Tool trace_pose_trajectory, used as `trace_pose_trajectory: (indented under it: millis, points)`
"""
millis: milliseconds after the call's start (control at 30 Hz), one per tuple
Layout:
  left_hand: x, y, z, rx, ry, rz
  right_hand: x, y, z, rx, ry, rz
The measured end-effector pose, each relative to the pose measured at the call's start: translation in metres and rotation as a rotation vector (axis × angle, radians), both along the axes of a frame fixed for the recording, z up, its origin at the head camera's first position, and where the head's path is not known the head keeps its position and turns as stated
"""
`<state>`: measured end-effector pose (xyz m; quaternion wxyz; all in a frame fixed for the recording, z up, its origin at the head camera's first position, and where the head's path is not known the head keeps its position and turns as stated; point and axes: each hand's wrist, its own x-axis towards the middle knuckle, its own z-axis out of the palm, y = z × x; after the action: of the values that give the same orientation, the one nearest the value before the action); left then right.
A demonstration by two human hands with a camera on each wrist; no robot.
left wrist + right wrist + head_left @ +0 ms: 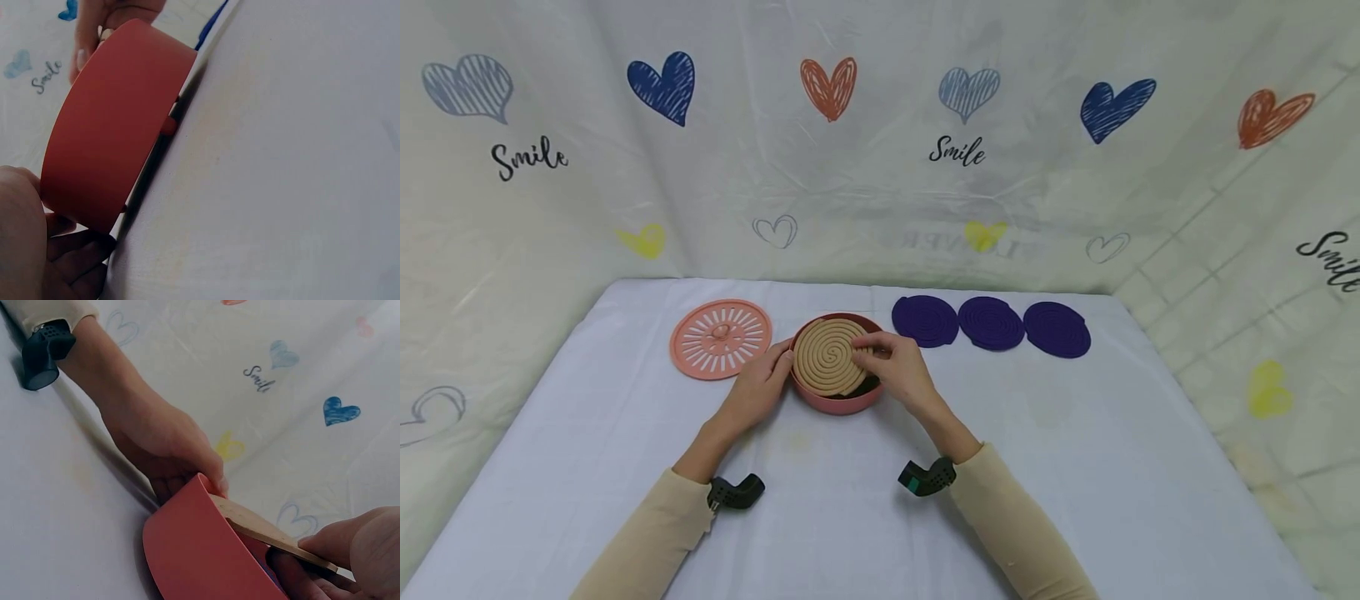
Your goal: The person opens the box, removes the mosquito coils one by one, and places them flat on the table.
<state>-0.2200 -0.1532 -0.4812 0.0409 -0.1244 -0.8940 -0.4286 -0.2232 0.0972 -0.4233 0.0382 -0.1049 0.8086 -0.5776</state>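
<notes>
A tan mosquito coil lies tilted over the mouth of a round pink case, covering most of its opening. My right hand pinches the coil's right edge; in the right wrist view the thumb is above the coil and fingers are below. With my left hand I grip the case's left side, thumb at the rim. In the left wrist view the case's wall and small feet show close to the cloth. Something dark shows inside the case below the coil.
A slotted pink lid with a small knob lies left of the case. Three purple coils, the nearest one among them, lie in a row at the back right. White cloth covers the table; a printed curtain hangs behind.
</notes>
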Motion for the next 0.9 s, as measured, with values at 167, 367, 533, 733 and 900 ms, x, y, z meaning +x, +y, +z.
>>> trace_pose_trajectory:
  millis: [167,367,533,733,900]
  points:
    - [0.001,0.0,0.001,-0.002,-0.013,-0.003,0.002,-0.001,-0.001,-0.019,-0.008,-0.024]
    - [0.0,0.0,0.0,0.004,-0.017,-0.008,0.005,-0.002,0.001,-0.032,-0.01,-0.039]
    - [0.0,-0.001,0.001,0.011,-0.013,-0.002,0.006,0.001,0.002,-0.033,-0.005,-0.05]
    - [0.001,0.0,0.002,0.008,0.0,-0.004,0.009,0.007,0.003,-0.047,-0.004,-0.063]
    - [0.001,0.0,0.003,0.008,-0.02,0.004,0.011,0.013,0.005,-0.064,-0.008,-0.086]
